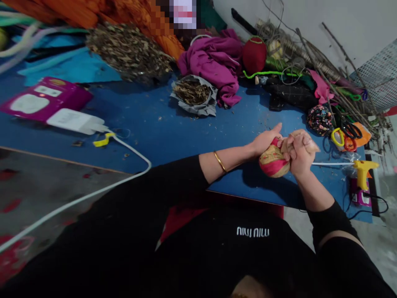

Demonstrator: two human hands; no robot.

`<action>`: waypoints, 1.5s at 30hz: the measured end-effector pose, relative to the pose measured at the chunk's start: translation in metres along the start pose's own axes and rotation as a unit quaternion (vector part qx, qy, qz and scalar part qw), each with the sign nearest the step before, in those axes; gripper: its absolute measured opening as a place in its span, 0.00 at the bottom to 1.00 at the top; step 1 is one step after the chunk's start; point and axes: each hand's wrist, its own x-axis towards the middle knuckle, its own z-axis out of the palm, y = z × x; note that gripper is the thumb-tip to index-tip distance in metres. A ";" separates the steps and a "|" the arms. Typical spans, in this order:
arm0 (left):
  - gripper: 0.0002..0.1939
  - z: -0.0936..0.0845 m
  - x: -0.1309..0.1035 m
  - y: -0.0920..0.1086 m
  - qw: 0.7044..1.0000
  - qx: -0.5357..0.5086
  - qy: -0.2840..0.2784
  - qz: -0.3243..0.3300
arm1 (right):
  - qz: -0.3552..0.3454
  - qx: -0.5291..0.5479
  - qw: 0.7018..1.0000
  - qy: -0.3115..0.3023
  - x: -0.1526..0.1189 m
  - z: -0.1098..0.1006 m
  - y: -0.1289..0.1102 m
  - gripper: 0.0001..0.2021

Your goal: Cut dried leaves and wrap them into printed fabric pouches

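A round cloth bundle (274, 162) in tan and pink-red stripes is held above the blue table near its front edge. My left hand (267, 140), with a gold bangle at the wrist, grips the bundle's upper left side, thumb pointing up. My right hand (300, 154) is closed around the gathered cloth at the bundle's upper right, and a tan cloth tip sticks out past its fingers. The two hands nearly meet at the gathered part. What lies under the right fingers is hidden.
Behind lie a grey wrapper of dried bits (192, 95), purple cloth (214, 62), a red ball (254, 54) and sticks (338, 82). Scissors (350, 127) and a yellow glue gun (364, 171) are at right. A purple power strip (46, 99) with a white cable is at left.
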 end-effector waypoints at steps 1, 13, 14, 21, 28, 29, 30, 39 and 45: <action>0.44 0.000 0.001 -0.002 1.000 -0.001 0.008 0.000 | 0.006 0.008 1.000 0.014 0.006 0.000 0.003 0.23; 0.26 0.007 -0.024 -0.008 0.971 0.148 0.118 0.149 | -0.027 0.015 0.997 0.071 -0.002 0.005 0.015 0.20; 0.26 0.006 -0.022 -0.009 0.972 0.143 0.116 0.148 | -0.029 0.010 0.997 0.077 -0.007 0.008 0.015 0.19; 0.30 0.002 -0.011 -0.005 0.986 0.130 0.087 0.053 | -0.064 -0.023 0.993 0.092 -0.007 0.013 0.015 0.19; 0.32 0.014 -0.031 0.004 0.948 0.269 0.110 0.126 | -0.080 -0.029 0.990 0.111 0.015 0.005 0.020 0.24; 0.31 0.015 -0.033 0.002 0.946 0.271 0.118 0.131 | -0.085 -0.035 0.990 0.110 0.012 0.006 0.020 0.24; 0.30 0.016 -0.034 0.000 0.945 0.270 0.128 0.136 | -0.090 -0.041 0.989 0.108 0.008 0.008 0.021 0.23; 0.24 -0.001 -0.008 -0.005 0.961 0.209 0.091 0.155 | -0.124 -0.160 0.971 0.124 -0.022 0.016 0.028 0.17; 0.30 -0.006 0.002 -0.002 0.983 0.135 0.067 0.103 | -0.122 -0.112 0.982 0.086 -0.011 0.015 0.025 0.16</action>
